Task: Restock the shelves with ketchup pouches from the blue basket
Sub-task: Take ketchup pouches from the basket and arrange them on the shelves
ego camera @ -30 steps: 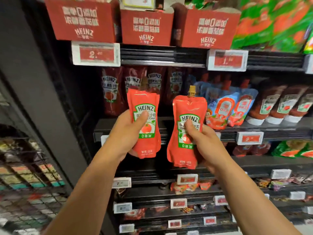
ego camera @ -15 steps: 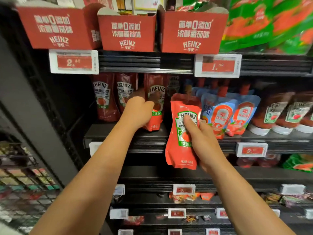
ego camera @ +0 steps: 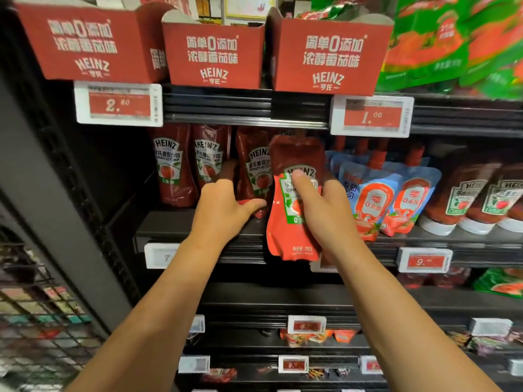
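Up at the shelf [ego camera: 175,222], the right hand [ego camera: 325,213] grips a red Heinz ketchup pouch [ego camera: 294,199], thumb pressed on its green-edged white label; its top is tucked under the shelf above and its bottom hangs past the shelf edge. Just left, the left hand [ego camera: 223,210] holds the lower end of a second pouch [ego camera: 254,171] standing on the shelf beside two more Heinz pouches [ego camera: 186,168].
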Demonstrator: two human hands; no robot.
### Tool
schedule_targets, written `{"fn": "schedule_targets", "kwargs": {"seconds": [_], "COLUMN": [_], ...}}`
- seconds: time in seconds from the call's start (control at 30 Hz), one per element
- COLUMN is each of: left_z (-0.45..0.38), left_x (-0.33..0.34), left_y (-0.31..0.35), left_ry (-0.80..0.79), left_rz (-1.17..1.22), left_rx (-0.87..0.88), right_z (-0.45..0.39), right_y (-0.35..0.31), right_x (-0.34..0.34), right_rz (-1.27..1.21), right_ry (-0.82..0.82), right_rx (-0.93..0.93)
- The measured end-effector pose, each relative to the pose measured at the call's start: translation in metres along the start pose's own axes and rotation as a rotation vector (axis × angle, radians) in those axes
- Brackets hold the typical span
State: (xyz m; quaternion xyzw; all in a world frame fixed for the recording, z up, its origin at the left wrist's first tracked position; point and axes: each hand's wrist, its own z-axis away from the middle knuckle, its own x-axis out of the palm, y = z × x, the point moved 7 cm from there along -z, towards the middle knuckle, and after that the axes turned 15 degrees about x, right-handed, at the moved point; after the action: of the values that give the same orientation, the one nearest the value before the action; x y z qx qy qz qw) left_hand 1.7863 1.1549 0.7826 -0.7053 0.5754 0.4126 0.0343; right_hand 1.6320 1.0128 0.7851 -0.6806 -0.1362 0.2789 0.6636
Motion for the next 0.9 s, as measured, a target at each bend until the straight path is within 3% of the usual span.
{"fn": "schedule_targets", "kwargs": {"seconds": [0.13,0.37,0.5,0.63,0.8,0.9], "left_z": [-0.001,0.007,0.008,0.01,0.009,0.011], "left_x": [-0.004,-0.004,-0.005,-0.006,-0.006,-0.006], "left_y": [0.008,0.005,0.0,-0.004,-0.005,-0.005], "left_ry": [0.011,0.034,0.024,0.064,0.063,0.06], "left_rz": [0.028,-0.031,-0.042,-0.042,-0.045,-0.074], "left_rx": [0.068,-0.017,-0.078,-0.125,-0.11,-0.124], "right_z": [-0.014,-0.021,-0.036,-0.027,0.004,0.019], "right_y": [-0.021,-0.015,0.001,-0.004,-0.024,-0.026], "right_x": [0.009,0.027,0.046,0.055,0.042,0.054], "right_rz": [0.014,0.093,0.41,0.536,0.567,0.632], "right_ry": [0.113,0.19,0.106,0.105,0.42,0.452], "right_rx": [-0.125,-0.243,-0.096,-0.174,-0.381,-0.448]}}
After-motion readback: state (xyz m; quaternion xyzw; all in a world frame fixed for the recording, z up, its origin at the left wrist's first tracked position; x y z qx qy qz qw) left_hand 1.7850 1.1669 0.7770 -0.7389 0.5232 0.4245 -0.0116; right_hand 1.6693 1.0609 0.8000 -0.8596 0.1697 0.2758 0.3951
